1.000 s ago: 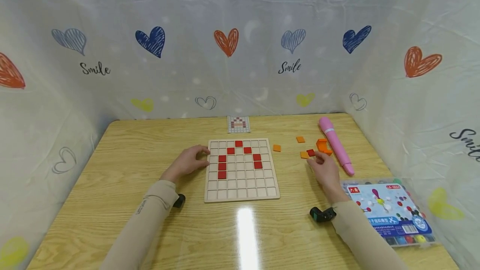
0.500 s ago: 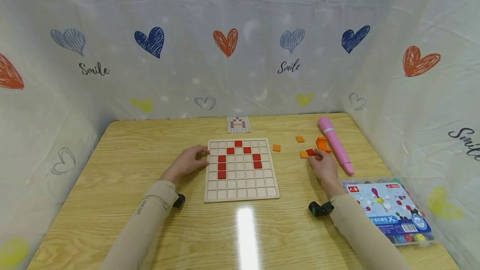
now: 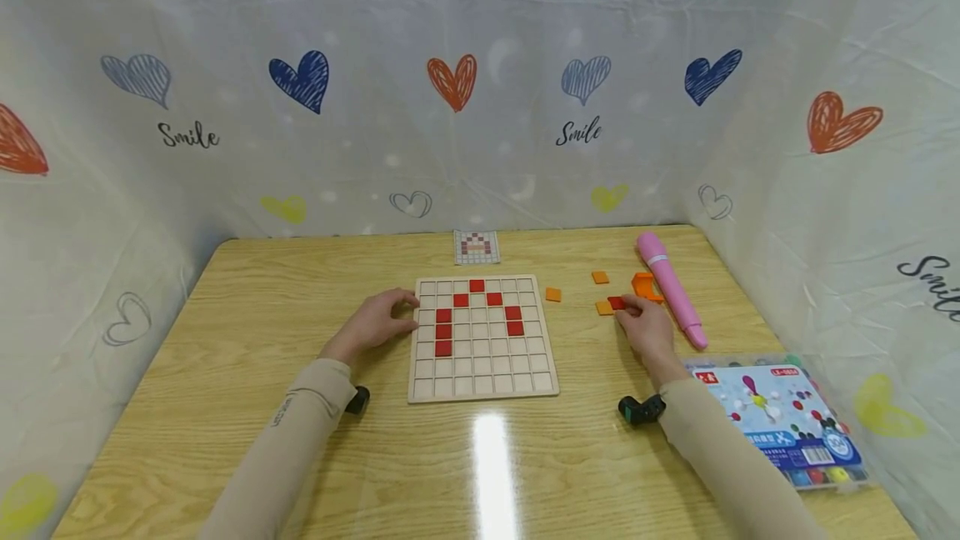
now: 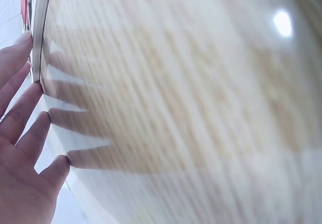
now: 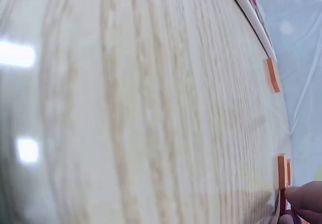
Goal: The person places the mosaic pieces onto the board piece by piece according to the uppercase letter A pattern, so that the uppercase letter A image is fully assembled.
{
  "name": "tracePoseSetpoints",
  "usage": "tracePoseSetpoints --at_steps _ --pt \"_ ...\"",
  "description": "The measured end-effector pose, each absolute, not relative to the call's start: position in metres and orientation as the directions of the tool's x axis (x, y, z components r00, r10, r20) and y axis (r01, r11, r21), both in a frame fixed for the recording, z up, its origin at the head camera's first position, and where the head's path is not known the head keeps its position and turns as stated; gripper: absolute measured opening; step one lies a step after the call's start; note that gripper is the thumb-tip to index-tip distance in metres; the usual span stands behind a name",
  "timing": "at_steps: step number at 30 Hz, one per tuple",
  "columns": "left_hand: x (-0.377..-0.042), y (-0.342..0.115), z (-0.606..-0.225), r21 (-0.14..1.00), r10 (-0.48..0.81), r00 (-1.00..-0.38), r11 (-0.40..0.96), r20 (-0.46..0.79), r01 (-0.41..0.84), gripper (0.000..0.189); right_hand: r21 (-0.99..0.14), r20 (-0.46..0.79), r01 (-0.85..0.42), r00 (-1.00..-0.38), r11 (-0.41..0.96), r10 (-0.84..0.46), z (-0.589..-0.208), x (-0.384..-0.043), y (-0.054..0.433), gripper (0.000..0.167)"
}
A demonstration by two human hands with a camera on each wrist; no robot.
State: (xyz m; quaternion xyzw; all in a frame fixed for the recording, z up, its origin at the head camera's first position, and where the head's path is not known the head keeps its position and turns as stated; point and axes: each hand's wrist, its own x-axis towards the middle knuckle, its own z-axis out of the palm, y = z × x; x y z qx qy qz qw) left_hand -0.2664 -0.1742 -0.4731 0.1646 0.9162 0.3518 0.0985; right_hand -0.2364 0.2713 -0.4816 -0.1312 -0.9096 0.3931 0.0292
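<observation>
A square wooden grid board [image 3: 483, 391] lies mid-table, with several red tiles [image 3: 443, 332] set in its cells as an arch. My left hand [image 3: 372, 325] rests by its left edge; in the left wrist view the spread fingers [image 4: 22, 116] touch that edge. Over on the right, my right hand [image 3: 648, 329] pinches a red tile [image 3: 616, 303] between thumb and finger, low at the table. The tile's left side meets an orange tile [image 3: 604, 308]. In the right wrist view only the fingertips [image 5: 307, 196] of that hand show, at the lower right corner.
Two more orange tiles, one nearer the board [image 3: 552, 295] and one farther back [image 3: 600, 277], lie flat. Beyond my right hand are an orange bracket-shaped piece [image 3: 643, 285] and a pink microphone-shaped stick [image 3: 675, 294]. A clear-lidded kit box [image 3: 783, 423] sits front right. Behind the board lies a pattern card [image 3: 476, 247].
My right hand has shifted slightly left with the red tile, which has turned and now lies nearly level against the orange tile. The left hand has stayed at the board.
</observation>
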Motion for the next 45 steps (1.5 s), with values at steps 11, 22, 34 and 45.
tracePoseSetpoints --at_steps 11,22,34,45 --pt "-0.266 -0.174 -0.474 0.675 0.369 -0.927 0.701 -0.069 0.229 0.034 -0.675 -0.009 0.147 -0.982 0.723 0.191 -0.484 -0.245 0.27 0.048" --pt "-0.265 -0.174 -0.475 0.676 0.371 -0.926 0.699 -0.065 0.233 0.033 -0.652 0.015 0.107 -0.988 0.75 0.154 -0.481 -0.247 0.268 0.044" --pt "-0.265 -0.174 -0.475 0.674 0.377 -0.924 0.698 -0.06 0.241 0.033 -0.657 -0.003 0.08 -0.995 0.75 0.104 -0.482 -0.242 0.269 0.037" --pt "-0.266 -0.174 -0.475 0.681 0.377 -0.924 0.693 -0.062 0.237 0.033 -0.672 -0.053 0.081 -0.997 0.736 0.061 -0.478 -0.232 0.269 0.04"
